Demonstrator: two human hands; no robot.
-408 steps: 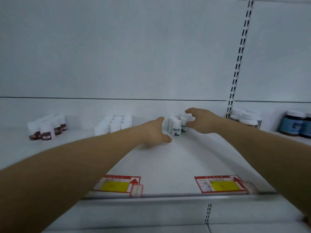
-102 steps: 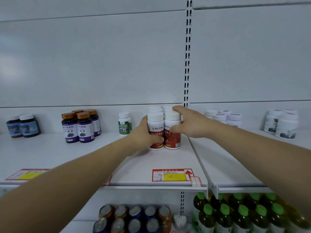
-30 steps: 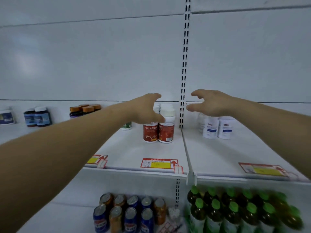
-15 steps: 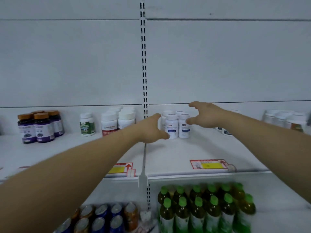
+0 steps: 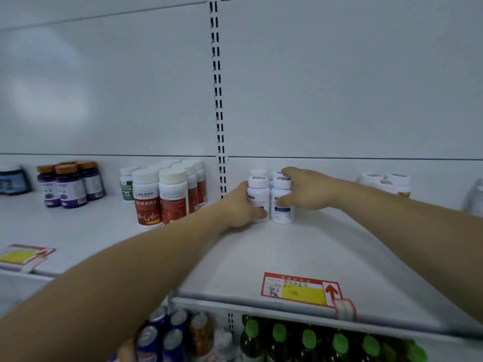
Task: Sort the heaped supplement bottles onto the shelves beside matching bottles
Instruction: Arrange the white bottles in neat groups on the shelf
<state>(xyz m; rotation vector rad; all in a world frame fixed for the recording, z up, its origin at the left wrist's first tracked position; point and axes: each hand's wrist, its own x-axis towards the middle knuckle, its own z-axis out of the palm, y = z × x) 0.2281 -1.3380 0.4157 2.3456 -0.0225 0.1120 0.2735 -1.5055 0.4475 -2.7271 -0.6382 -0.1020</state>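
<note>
Both hands are up on the shelf [image 5: 300, 252] now, working the little cluster of white bottles with blue labels [image 5: 281, 202] that stands at the back, just right of the slotted upright [image 5: 219, 121]; the left hand [image 5: 239, 209] wraps the near-left bottle [image 5: 258, 198], thumb low across its front, while the right hand [image 5: 303, 190] closes on the near-right one, thumb on the label and fingers over the caps behind; so each hand is grasping a bottle, and the two bottles stand upright, touching side by side. This reads as the squaring-up step: matching bottles being pressed into a tidy block among their own kind. What the next move calls for, I'd judge, is a gentle release, fingers lifted straight away so neither bottle tips, then a return to the heap for another.

Plenty is out of sight, mind; the heap itself is nowhere in view; the rear bottles of this cluster show only their caps; the label print is too blurred to read. To the left, red-labelled bottles [image 5: 159, 197] and purple-labelled bottles [image 5: 68, 186] stand well apart in their own groups; at the far right edge more white bottles [image 5: 384, 181] are half hidden behind the right forearm. The price tag [image 5: 300, 290] sits on the front edge.
</note>
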